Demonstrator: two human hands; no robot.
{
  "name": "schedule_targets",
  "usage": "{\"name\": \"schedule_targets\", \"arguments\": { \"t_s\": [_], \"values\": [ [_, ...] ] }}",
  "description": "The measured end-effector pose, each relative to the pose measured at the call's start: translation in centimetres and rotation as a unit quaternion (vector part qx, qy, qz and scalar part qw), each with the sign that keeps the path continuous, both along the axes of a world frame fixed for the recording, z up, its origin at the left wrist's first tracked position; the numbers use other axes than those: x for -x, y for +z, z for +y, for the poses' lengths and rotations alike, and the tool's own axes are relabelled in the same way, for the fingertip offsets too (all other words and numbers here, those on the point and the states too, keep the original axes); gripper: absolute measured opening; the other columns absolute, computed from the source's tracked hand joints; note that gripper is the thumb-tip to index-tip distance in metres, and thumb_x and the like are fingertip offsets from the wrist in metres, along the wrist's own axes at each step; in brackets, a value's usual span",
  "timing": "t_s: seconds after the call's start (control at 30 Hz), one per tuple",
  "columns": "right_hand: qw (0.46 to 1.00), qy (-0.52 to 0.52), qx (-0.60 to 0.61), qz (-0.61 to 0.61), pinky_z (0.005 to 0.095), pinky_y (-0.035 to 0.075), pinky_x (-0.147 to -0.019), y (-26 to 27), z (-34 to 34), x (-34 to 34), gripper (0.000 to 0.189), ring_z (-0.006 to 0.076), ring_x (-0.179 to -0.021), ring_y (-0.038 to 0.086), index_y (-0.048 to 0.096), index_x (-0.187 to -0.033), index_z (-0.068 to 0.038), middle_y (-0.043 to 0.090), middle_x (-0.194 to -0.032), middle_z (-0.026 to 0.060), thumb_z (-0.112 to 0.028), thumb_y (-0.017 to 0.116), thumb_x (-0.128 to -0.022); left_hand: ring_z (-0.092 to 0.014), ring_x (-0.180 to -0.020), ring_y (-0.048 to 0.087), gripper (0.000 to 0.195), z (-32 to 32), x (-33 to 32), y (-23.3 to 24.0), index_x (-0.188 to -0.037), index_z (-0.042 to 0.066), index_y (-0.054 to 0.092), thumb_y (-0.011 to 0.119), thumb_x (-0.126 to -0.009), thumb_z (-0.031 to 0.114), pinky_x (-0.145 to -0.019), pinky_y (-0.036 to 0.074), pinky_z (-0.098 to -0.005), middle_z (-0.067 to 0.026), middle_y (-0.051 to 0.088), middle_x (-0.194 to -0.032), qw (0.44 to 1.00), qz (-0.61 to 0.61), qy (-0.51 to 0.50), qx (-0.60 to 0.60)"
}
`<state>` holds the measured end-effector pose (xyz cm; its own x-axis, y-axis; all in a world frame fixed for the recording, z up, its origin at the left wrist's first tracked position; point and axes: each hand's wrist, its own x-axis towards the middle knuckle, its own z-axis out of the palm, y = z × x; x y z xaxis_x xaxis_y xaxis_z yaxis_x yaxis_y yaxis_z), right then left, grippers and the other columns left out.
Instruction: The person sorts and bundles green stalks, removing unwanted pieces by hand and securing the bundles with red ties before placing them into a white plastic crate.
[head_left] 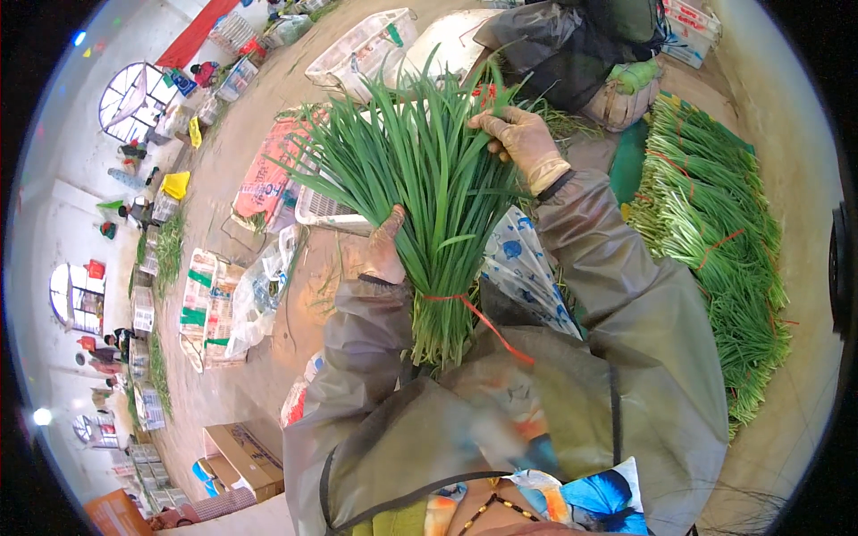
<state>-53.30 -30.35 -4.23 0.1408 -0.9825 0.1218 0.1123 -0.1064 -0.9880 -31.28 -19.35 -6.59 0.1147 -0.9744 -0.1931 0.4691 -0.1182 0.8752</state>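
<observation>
A large bunch of green garlic chives (429,194) stands upright before my chest, its leaves fanned out at the top. A red tie (446,297) circles the bunch near its pale cut ends, and one loose tail hangs to the right. My left hand (387,249) holds the bunch from the left, thumb showing and the other fingers hidden behind the leaves. My right hand (519,141), in a thin stained glove, pinches leaf tips at the upper right of the bunch.
Tied bunches of chives (710,254) are stacked along my right. A white plastic crate (328,204) is behind the bunch, near a pink printed sack (275,167). At left lie a flattened crate (208,308) and a clear plastic bag (265,288). A cardboard box (248,459) sits lower left. Another person (570,47) is ahead.
</observation>
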Motion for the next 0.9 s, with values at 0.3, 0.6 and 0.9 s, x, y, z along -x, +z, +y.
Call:
{"name": "schedule_targets", "arguments": {
  "t_s": [0.3, 0.6, 0.9],
  "values": [
    [0.99, 0.038, -0.085, -0.102, 0.0217, 0.037, -0.046, -0.6, -0.9, -3.9, 0.014, 0.0098, -0.052, 0.049, 0.058, -0.094, -0.007, 0.054, -0.067, -0.0003, -0.018, 0.056, -0.085, -0.015, -0.084, 0.057, 0.031, 0.4, -2.4, -2.5, -0.106, 0.0, 0.057, 0.061, -0.082, 0.018, -0.076, 0.048, -0.0306, -0.0047, 0.059, -0.097, 0.995, -0.037, 0.079, 0.055],
    [0.975, 0.0, 0.205, 0.085, 0.0313, 0.044, -0.07, -1.3, 1.3, -6.9, 0.024, 0.0218, -0.078, 0.06, 0.061, -0.092, -0.01, 0.063, -0.081, 0.0075, -0.027, 0.066, -0.077, -0.022, -0.092, 0.058, 0.041, 0.3, -6.3, -5.4, -0.121, 0.007, 0.046, 0.06, -0.084, 0.014, -0.08, 0.05, -0.0356, -0.0078, 0.057, -0.109, 0.99, -0.031, 0.13, 0.032],
    [0.792, 0.09, 0.351, 0.492, 0.0393, 0.047, -0.073, -0.1, 2.4, -10.2, 0.023, 0.0277, -0.083, 0.06, 0.06, -0.098, -0.014, 0.061, -0.089, 0.0083, -0.023, 0.056, -0.077, -0.022, -0.093, 0.057, 0.036, 2.6, -5.9, -2.7, -0.117, 0.005, 0.051, 0.06, -0.084, 0.019, -0.081, 0.049, -0.0381, -0.0072, 0.058, -0.108, 0.996, 0.051, 0.076, -0.025]
  ]
}}
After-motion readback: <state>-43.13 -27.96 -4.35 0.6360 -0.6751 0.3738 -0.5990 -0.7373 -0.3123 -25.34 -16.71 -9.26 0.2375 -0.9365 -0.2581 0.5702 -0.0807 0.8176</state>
